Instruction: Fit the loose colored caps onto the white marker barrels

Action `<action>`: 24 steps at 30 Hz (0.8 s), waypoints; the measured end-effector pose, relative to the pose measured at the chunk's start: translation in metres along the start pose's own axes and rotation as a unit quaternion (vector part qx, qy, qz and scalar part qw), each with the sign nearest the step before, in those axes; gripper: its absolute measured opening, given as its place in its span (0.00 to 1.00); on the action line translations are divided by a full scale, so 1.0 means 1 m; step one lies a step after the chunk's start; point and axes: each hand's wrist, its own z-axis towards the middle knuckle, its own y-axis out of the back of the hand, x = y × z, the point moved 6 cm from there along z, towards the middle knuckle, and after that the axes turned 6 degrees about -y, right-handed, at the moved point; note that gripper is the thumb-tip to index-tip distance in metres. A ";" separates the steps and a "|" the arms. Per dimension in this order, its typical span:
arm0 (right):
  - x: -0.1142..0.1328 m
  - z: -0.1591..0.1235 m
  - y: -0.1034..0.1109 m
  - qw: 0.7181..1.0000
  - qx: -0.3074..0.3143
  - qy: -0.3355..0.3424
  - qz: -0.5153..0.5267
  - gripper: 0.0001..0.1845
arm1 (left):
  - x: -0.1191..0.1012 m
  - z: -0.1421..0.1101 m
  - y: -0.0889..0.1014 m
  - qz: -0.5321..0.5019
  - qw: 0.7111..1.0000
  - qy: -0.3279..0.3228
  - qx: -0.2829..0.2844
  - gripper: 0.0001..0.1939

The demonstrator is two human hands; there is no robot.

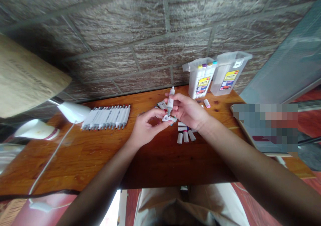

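My right hand [188,109] grips an uncapped white marker [171,100] upright, its grey lower end pointing down. Pinched in my left hand [147,124] is a small white cap [166,118], open side up, right under the marker's tip. Whether tip and cap touch, I cannot tell. Behind and below my hands lie several loose marker caps [185,136], partly hidden by my fingers. To the left, a row of uncapped markers [106,116] lies side by side on the wooden table [155,162].
Two clear plastic marker boxes [227,75] stand at the back right against the stone wall [150,52]; the left one holds several markers. A loose cap [207,103] lies before them. A white lamp [74,112], its cord and a cup [37,129] are left; a blurred-out flat device [265,129] is right.
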 end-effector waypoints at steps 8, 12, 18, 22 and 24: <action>-0.003 -0.001 -0.002 1.000 0.000 -0.029 -0.001 0.05 | 0.003 -0.002 0.000 0.020 1.000 0.000 0.003 0.11; -0.001 -0.001 -0.003 1.000 0.006 -0.028 0.002 0.04 | 0.002 -0.002 0.000 0.017 1.000 -0.005 0.001 0.10; 0.004 -0.003 -0.002 1.000 -0.006 -0.005 -0.015 0.11 | 0.004 -0.001 -0.001 -0.012 1.000 0.013 0.002 0.12; 0.012 -0.006 -0.005 0.998 0.008 0.053 -0.037 0.14 | 0.000 0.000 -0.003 -0.019 1.000 0.011 0.015 0.10; 0.015 -0.007 -0.007 0.996 0.022 0.076 -0.049 0.16 | -0.002 0.000 -0.004 -0.025 0.999 0.014 0.023 0.10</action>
